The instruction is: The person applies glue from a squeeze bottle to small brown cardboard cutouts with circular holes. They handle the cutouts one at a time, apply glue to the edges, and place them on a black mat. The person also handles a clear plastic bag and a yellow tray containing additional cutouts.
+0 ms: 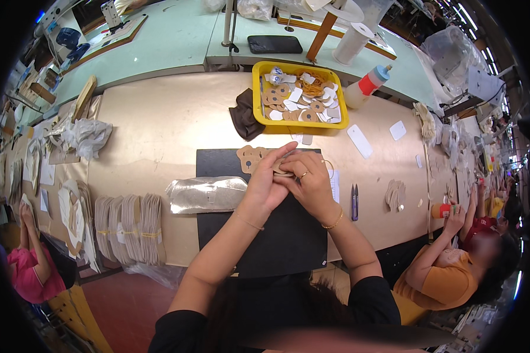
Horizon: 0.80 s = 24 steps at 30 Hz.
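Observation:
My left hand (266, 185) and my right hand (310, 181) meet over the top half of a black mat (262, 235). Between them is a small stack of tan flat cut pieces (284, 170), partly hidden by my fingers. The left palm is turned up under the stack, and the right fingers close on it from above. More tan pieces with a dark spot (250, 160) lie at the mat's far edge, just beyond my left hand. A crinkled silver sheet (209, 196) overlaps the mat's left side.
Beyond the mat stand a yellow tray (303, 124) of small pieces and rubber bands, a brown cloth (245, 115) and a bottle (368, 86). Banded stacks (129, 226) sit left; pens (354, 203) and loose tan pieces (396, 195) lie right. Co-workers sit on both sides.

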{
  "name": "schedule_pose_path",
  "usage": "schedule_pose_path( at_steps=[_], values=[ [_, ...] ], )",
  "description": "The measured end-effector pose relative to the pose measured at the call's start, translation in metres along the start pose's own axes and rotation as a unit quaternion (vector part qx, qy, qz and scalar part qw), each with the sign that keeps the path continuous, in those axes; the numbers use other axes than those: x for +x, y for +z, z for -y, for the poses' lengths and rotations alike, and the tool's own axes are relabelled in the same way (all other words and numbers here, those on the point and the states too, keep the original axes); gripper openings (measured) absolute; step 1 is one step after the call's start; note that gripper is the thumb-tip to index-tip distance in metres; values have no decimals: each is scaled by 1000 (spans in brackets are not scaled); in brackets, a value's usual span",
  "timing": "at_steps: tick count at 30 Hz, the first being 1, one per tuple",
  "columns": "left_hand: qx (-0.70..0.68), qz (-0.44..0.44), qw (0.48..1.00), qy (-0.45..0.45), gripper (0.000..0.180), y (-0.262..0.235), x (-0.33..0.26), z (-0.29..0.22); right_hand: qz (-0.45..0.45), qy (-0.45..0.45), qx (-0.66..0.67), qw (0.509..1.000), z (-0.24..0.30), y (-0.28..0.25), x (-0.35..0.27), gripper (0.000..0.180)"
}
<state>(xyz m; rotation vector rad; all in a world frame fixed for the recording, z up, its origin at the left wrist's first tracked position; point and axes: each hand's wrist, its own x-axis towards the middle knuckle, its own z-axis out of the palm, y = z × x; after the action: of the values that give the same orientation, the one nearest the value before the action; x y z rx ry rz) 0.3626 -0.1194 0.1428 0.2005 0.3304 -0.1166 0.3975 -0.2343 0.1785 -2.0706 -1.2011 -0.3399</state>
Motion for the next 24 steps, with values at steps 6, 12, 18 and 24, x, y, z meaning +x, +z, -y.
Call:
schedule_pose_path(
  at_steps=[6, 12, 18, 24],
  values=[
    [-31, -38, 998, -28, 26, -4, -2, -3, -5, -14, -43, 999, 5, -24, 3, 25],
    [-59, -24, 997, -53, 25, -14, 4, -1, -21, 111, -40, 993, -91, -26, 32, 18],
    [-4, -50, 999, -2, 26, -3, 0, -4, 147, 152, -62, 975, -165, 1, 61, 18],
    [-53, -19, 998, -26, 25, -3, 1, -18, 257, 161, -79, 950, -160, -5, 78, 14]
  ],
)
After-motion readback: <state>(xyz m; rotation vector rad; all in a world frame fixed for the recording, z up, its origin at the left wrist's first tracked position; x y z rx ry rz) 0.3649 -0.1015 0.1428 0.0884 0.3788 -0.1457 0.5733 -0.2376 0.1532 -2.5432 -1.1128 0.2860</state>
